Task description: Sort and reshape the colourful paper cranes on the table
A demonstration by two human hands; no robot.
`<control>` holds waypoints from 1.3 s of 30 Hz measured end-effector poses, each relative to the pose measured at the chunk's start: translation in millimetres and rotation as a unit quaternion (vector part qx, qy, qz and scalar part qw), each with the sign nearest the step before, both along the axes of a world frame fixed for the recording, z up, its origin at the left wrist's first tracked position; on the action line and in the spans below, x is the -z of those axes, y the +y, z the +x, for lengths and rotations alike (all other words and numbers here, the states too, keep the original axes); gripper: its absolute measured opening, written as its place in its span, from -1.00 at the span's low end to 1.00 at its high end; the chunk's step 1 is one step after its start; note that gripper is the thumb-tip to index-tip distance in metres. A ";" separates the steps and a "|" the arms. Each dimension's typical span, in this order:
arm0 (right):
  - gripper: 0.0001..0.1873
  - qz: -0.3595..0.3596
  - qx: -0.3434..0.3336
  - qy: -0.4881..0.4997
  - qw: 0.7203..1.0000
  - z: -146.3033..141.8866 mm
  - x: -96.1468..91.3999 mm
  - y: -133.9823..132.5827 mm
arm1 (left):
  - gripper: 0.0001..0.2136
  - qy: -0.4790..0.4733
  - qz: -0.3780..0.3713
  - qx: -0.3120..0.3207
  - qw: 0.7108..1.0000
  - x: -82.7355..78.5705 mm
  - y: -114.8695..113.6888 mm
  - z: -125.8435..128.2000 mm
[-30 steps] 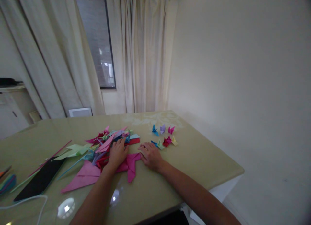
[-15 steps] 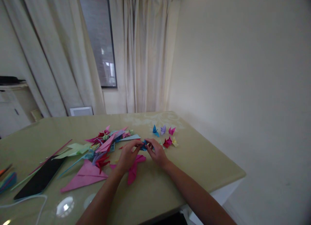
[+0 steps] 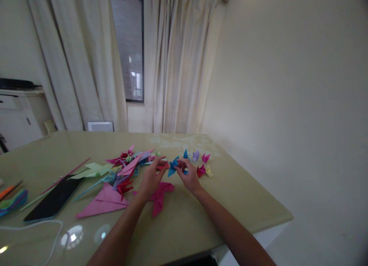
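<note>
A small blue paper crane (image 3: pixel 173 167) with spread wings is held over the table between my hands. My right hand (image 3: pixel 188 177) pinches its right side. My left hand (image 3: pixel 153 178) is close by on the left, thumb and forefinger apart, fingertips near the crane's edge; red paper shows in the gap. Below the hands lies a magenta folded paper piece (image 3: pixel 160 197), partly covered by my left wrist. Just beyond my right hand stand several small cranes, among them a blue crane (image 3: pixel 186 155), a purple crane (image 3: pixel 196 155) and a yellow crane (image 3: pixel 209 171).
A heap of coloured folded paper (image 3: pixel 129 168) spreads left of my hands, with a large pink folded piece (image 3: pixel 105 202) in front. A black phone-like slab (image 3: pixel 54 199) and a white cable (image 3: pixel 59 233) lie further left. The table's edge (image 3: pixel 258 231) runs near my right forearm.
The view has shifted slightly to the left. My left fingers have spread away from the blue crane, and its wings now show more openly while my right hand keeps its pinch.
</note>
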State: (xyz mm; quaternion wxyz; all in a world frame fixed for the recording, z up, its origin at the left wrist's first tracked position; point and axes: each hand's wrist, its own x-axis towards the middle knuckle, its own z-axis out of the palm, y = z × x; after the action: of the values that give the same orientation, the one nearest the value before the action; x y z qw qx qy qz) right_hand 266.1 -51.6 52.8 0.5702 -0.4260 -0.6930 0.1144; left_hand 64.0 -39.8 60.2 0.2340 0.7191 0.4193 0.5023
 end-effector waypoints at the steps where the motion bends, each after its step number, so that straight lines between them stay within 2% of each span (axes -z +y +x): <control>1: -0.72 -0.017 0.016 -0.009 1.000 2.3 -3.6 7.7 | -0.65 0.053 -0.009 -0.039 0.998 -0.9 1.8 -5.7; 3: -0.71 -0.063 0.058 -0.037 0.996 7.7 -12.3 26.8 | -0.67 0.182 -0.039 -0.101 0.977 -2.2 4.9 -17.6; 4: -0.70 -0.083 0.079 -0.051 0.992 10.5 -16.5 37.0 | -0.70 0.239 -0.062 -0.109 0.963 -2.5 6.0 -22.6; 8: -0.60 -0.106 0.133 -0.065 0.983 18.7 -24.0 65.7 | -0.72 0.360 -0.146 -0.027 0.921 -0.4 6.9 -30.5; 11: -0.55 -0.105 0.155 -0.059 0.981 19.2 -15.0 59.1 | -0.71 0.393 -0.158 -0.005 0.906 2.1 4.6 -27.3; 17: -0.69 -0.067 0.065 -0.044 0.995 2.8 6.4 0.7 | -0.86 0.400 -0.155 -0.001 0.903 3.6 -1.2 -18.7; 20: -0.74 -0.074 0.023 -0.027 0.997 -10.4 4.6 -14.4 | -0.88 0.349 -0.121 -0.009 0.929 3.2 0.6 -15.5; 23: -0.64 -0.093 -0.020 -0.012 0.995 -19.7 3.5 -16.3 | -0.83 0.216 -0.045 -0.013 0.975 2.0 6.8 -14.7; 25: -0.56 -0.101 -0.039 -0.016 0.994 -22.0 5.5 -15.0 | -0.77 0.142 -0.010 0.009 0.990 1.1 10.6 -14.7; 29: -0.68 -0.123 -0.075 0.019 0.989 -18.6 9.0 -12.0 | -0.68 0.054 -0.016 0.032 0.998 0.9 13.7 -13.3; 33: -0.72 -0.108 -0.057 0.068 0.990 -5.4 1.7 -5.2 | -0.61 -0.034 -0.026 -0.013 0.999 4.8 20.4 -19.3; 35: -0.69 -0.110 -0.029 0.128 0.985 5.4 -6.2 3.3 | -0.64 -0.002 -0.030 -0.061 0.998 8.7 25.6 -26.4; 39: -0.65 -0.128 0.041 0.244 0.960 30.8 -26.7 37.1 | -0.70 0.158 -0.060 -0.158 0.973 18.5 27.4 -34.4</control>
State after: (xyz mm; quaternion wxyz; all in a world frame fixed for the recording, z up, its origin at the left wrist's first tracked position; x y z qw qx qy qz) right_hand 296.9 -14.5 79.5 0.6666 -0.4826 -0.4945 0.2796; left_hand 29.6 -12.4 41.7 0.1253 0.6985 0.5889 0.3868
